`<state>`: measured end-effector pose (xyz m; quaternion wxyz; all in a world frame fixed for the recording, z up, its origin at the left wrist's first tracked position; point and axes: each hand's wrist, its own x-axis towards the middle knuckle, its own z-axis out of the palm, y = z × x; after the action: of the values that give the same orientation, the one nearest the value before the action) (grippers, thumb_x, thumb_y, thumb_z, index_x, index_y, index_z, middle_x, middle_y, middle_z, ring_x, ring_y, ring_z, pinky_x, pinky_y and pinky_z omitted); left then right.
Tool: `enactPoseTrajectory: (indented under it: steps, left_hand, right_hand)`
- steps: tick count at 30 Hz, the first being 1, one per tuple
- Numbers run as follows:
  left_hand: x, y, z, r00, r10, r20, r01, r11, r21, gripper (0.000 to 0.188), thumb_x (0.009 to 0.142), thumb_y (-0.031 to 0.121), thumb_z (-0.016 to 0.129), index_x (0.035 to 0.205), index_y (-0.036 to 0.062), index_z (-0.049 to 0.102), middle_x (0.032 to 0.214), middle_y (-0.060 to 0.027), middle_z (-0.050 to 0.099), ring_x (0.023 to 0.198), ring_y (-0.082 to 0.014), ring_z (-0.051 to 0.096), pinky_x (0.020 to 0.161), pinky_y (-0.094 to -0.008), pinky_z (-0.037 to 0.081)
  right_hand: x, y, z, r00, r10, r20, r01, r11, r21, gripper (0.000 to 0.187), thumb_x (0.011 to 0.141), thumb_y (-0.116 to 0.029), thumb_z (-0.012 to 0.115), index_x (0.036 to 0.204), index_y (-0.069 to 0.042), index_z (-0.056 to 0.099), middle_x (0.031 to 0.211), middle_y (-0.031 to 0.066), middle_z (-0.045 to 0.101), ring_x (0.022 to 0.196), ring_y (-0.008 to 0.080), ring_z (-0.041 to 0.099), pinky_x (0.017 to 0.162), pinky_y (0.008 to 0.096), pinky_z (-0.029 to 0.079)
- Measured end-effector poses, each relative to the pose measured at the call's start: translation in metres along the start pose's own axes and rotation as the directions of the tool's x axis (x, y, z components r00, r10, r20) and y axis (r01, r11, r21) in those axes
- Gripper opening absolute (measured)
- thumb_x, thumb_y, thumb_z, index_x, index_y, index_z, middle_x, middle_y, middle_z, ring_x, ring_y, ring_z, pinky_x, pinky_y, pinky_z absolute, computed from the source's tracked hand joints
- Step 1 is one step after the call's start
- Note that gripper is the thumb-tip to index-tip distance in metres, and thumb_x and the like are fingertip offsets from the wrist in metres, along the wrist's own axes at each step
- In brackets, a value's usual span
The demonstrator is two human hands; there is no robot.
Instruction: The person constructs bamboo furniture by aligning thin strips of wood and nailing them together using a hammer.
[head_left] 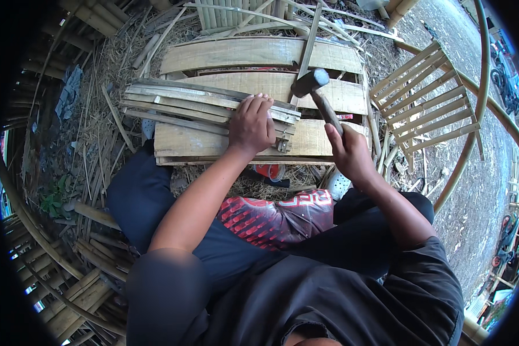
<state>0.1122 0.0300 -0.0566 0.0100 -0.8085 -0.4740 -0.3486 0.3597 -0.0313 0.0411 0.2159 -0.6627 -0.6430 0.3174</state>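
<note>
A bundle of thin wooden or bamboo slats (184, 104) lies slantwise across a low bench of planks (181, 141). My left hand (251, 124) rests over the right part of the bundle, its fingers bent down over the slats and pressed together. In my right hand (352, 151) is a hammer (327, 111), gripped by its wooden handle. The dark metal head is raised above the bench, to the right of the slats and apart from them. A longer narrow strip (310, 43) lies across the bench's far edge, partly behind the hammer head.
A slatted bamboo panel (427, 101) leans at the right beside curved bamboo poles (483, 81). Loose strips and straw litter the ground (106, 121) on the left. Stacked bamboo (81, 300) lies at the lower left. Something red (269, 172) sits under the bench's near edge.
</note>
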Motion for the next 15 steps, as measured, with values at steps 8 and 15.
enactPoseTrajectory:
  steps: [8,15]
  left_hand:
    - [0.006,0.007,-0.006,0.997,-0.025,0.072,0.02,0.998,0.066,0.045,0.085,0.015,0.058,0.127,0.0005,0.064,0.124,-0.0152,0.064,0.123,-0.0333,0.059,0.114,-0.0477,0.043]
    - [0.006,0.004,-0.003,0.997,-0.005,0.079,0.001,0.999,0.052,0.043,0.085,0.015,0.058,0.125,0.0003,0.066,0.123,-0.0162,0.066,0.124,-0.0329,0.061,0.117,-0.0481,0.041]
  right_hand:
    - [0.003,0.019,-0.001,0.996,0.013,0.09,0.0,0.99,-0.143,0.054,0.105,-0.044,0.061,0.083,0.006,0.06,0.063,0.0264,0.059,0.059,0.0432,0.062,0.059,0.0514,0.047]
    - [0.006,0.029,0.008,0.994,-0.089,0.057,0.098,0.977,-0.188,0.054,0.102,-0.042,0.066,0.077,0.005,0.058,0.062,0.0299,0.058,0.061,0.0521,0.06,0.057,0.0548,0.048]
